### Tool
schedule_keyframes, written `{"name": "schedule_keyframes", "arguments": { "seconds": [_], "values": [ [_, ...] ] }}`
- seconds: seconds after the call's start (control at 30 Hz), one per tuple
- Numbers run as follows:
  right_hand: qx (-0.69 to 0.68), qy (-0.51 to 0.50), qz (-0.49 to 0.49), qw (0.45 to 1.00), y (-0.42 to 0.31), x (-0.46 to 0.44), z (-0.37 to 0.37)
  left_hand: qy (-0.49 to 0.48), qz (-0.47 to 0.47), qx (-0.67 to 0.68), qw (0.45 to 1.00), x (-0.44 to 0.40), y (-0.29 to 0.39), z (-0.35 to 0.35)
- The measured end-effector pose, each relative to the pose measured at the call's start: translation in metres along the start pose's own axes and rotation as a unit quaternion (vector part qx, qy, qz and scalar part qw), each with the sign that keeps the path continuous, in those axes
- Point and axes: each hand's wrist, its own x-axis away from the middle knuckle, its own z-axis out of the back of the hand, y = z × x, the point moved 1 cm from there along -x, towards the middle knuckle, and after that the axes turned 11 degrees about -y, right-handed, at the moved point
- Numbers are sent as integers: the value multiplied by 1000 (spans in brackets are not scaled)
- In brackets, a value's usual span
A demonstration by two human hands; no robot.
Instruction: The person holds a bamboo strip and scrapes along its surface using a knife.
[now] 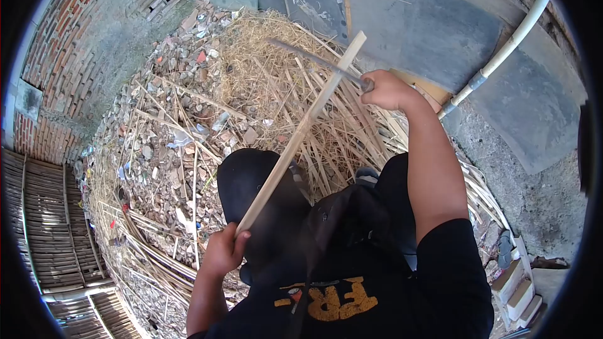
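A long pale bamboo strip (282,156) slants up across my knee, away from my body. My left hand (221,251) is closed around its near end. My right hand (391,90) is wrapped round the handle of a long dark-bladed knife (298,50). The blade points to the upper left and crosses the strip near its far end; whether it is cutting into the wood I cannot tell. Below them lie split bamboo strips (355,127) and a heap of thin shavings (254,36).
Stony rubble (166,119) with plastic scraps covers the ground at left. A brick wall (81,50) and woven bamboo panel (50,213) stand beyond it. At right are grey boards (433,31), a white pipe (502,56) and stacked blocks (519,295).
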Motion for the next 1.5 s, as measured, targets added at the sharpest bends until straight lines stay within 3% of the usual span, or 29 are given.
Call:
{"name": "schedule_keyframes", "arguments": {
  "seconds": [0.13, 0.33, 0.57, 0.9, 1.1, 1.17, 1.33, 1.5],
  "values": [
    [0, 130, -119, 984, 35, -13, 5, -7, 8, -6, 1000, -1, 10, 10],
    [-134, 181, -89, 970, 22, 4, 7, -14, 8, 41, 999, -3, 9, 9],
    [-517, 157, 41, 841, -16, 5, -10, -17, 11, 108, 994, 3, -6, 8],
    [-638, 112, 47, 760, -73, -14, -31, -139, -39, 70, 987, -6, -42, 40],
    [-633, 82, 53, 768, -95, -11, -26, 21, -40, 187, 981, -41, -88, 92],
    [-629, 79, 57, 771, -107, -8, -24, 59, -102, 260, 958, -62, -99, 107],
    [-614, 66, 72, 783, -131, 3, -19, 106, -204, 289, 929, -91, -56, 138],
    [-568, 39, 97, 817, -120, 12, -19, 282, -449, 232, 815, -35, 53, 201]
  ]
}}
